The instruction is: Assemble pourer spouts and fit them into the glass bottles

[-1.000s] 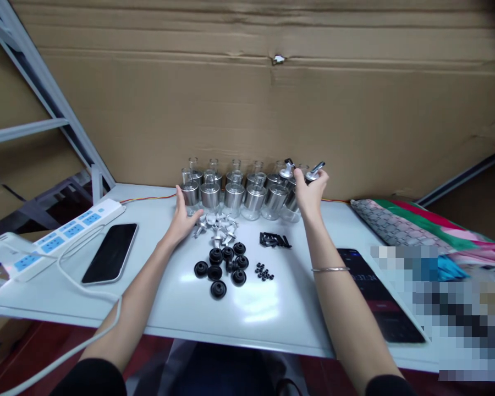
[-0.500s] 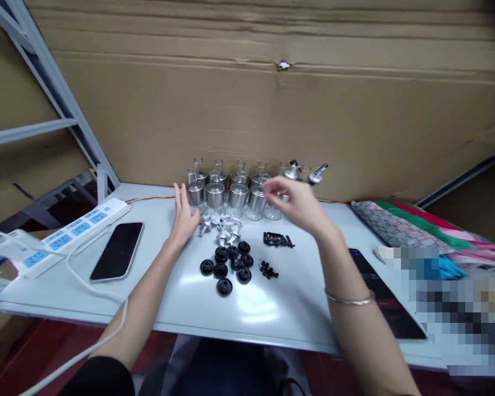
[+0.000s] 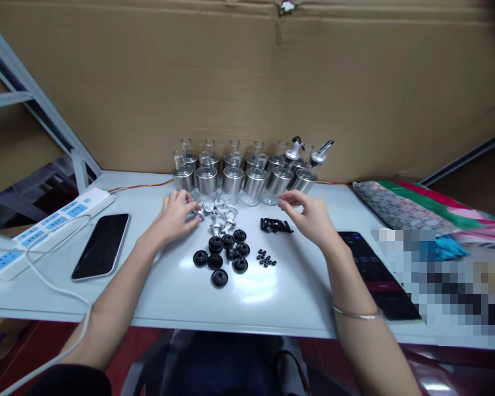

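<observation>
Brushed steel and clear glass make up the two rows of small bottles (image 3: 239, 176) at the back of the white surface (image 3: 272, 297), against the cardboard sheet (image 3: 247, 82). Two bottles at the right end already carry pourer spouts (image 3: 309, 151). A second ago my right hand (image 3: 311, 217) was up at those two finished bottles; it has since pulled back and now hovers empty, fingers loosely curled and partly spread, just right of the little black clips (image 3: 275, 225). My left hand (image 3: 175, 217) has slid in from beside the front bottle to the pile of silver spout pieces (image 3: 219, 214), its fingertips closing on one at the pile's left edge; I cannot tell whether it has actually lifted. I read that as one bottle done and a fresh set of parts being gathered. Black rubber stoppers (image 3: 223, 258) lie in a loose cluster nearer me, with tiny black rings (image 3: 265, 258) beside them. A phone (image 3: 101, 246) and a power strip (image 3: 45, 231) sit well off to the left, a second dark phone (image 3: 373, 269) to the right.
</observation>
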`<state>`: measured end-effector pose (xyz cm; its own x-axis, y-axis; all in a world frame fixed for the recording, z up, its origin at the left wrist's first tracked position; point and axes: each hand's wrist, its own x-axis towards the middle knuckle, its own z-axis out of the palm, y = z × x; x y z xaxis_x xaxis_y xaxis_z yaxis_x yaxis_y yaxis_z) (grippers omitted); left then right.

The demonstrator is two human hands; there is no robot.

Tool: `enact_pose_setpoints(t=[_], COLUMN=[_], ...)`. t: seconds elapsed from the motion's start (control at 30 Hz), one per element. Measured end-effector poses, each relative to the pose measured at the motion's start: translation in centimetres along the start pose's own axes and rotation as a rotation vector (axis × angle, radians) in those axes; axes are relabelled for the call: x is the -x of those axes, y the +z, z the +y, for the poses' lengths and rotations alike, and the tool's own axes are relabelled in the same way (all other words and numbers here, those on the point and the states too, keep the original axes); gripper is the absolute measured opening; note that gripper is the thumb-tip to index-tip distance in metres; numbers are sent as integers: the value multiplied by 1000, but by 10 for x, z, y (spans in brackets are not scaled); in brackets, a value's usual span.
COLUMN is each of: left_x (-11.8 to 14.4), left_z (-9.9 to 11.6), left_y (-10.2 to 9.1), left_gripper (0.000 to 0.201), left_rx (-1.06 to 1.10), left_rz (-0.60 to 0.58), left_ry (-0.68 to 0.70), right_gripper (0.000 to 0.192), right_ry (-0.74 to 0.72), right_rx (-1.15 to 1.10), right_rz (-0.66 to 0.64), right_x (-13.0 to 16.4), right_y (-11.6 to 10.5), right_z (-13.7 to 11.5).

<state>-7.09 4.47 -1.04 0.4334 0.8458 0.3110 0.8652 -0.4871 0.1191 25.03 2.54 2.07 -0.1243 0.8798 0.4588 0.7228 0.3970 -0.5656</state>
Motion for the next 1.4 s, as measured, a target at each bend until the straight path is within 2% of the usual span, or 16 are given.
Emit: enact_pose_setpoints(t=[0.17,0.3,0.43,0.57,0.73,1.2,1.33,1.4], left_x=[0,-1,0,3,6,10,14,15], left_z=[5,24,54,80,92,98,98,95], left_y=[-7,-15,-11,-3,0,-3,-1,2], left_gripper=[13,21,29,38,44,41,38,32], left_rx=[156,493,962,1204,1271,1381,1360,1209], left_rz=[-20,-14,100,203,224,200,118,163], left_ry=[57,93,-76,-182,-201,-237,-185,-81], right_gripper=[13,13,12,19,13,8,5,7], right_ry=[-18,-4,-55,-208,-306,-288,-215,-169], right_rx=[19,13,-70,-225,-335,-420,-389,-404], right_rz=[-41,-48,-25,-101,-75,-62,-27,-4], right_x=[6,5,7,16,24,31,31,31], right_y=[4,2,8,25,34,33,35,35], right_z=[0,-2,-13,-31,-48,-61,-61,-59])
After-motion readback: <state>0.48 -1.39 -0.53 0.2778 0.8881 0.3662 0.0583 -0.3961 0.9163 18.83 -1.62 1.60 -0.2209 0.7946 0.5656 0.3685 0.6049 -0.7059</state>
